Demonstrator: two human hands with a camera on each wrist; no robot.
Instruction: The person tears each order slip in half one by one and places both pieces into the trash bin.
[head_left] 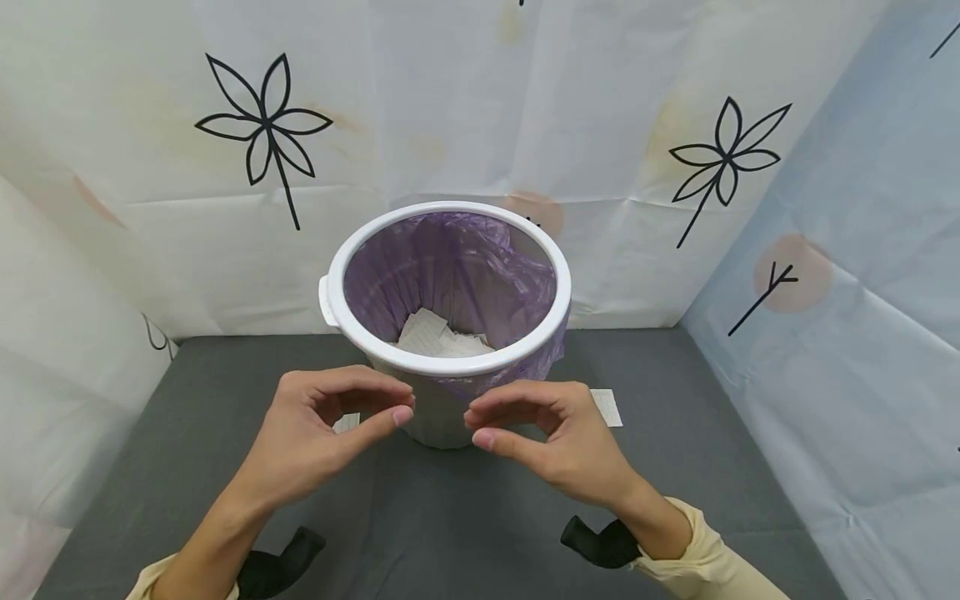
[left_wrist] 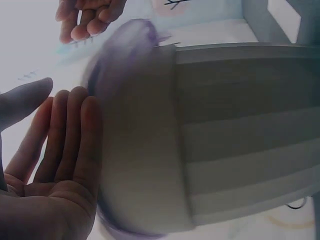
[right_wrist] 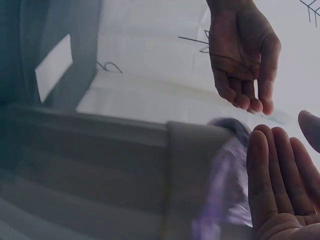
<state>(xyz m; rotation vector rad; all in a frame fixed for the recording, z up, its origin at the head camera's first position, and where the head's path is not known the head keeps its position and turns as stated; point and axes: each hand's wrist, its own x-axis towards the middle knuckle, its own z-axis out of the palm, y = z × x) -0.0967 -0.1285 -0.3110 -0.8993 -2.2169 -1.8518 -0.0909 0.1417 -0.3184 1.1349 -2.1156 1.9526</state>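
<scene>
A trash can (head_left: 438,417) with a white rim ring stands upright in front of me, lined with a purple plastic bag (head_left: 465,258). White paper scraps (head_left: 438,335) lie at the bottom of the bag. My left hand (head_left: 330,425) hovers before the can's near left side, thumb and fingers loosely bent with a gap between them and nothing held. In the same pose, my right hand (head_left: 547,433) hangs by the near right side, also holding nothing. In the left wrist view the left fingers (left_wrist: 65,135) are nearly straight beside the rim.
The can stands on a dark grey table (head_left: 465,533). A white paper piece (head_left: 607,407) lies to its right, and another white piece (head_left: 347,422) shows behind my left hand. Cloth walls (head_left: 465,108) with leaf drawings enclose the back and sides.
</scene>
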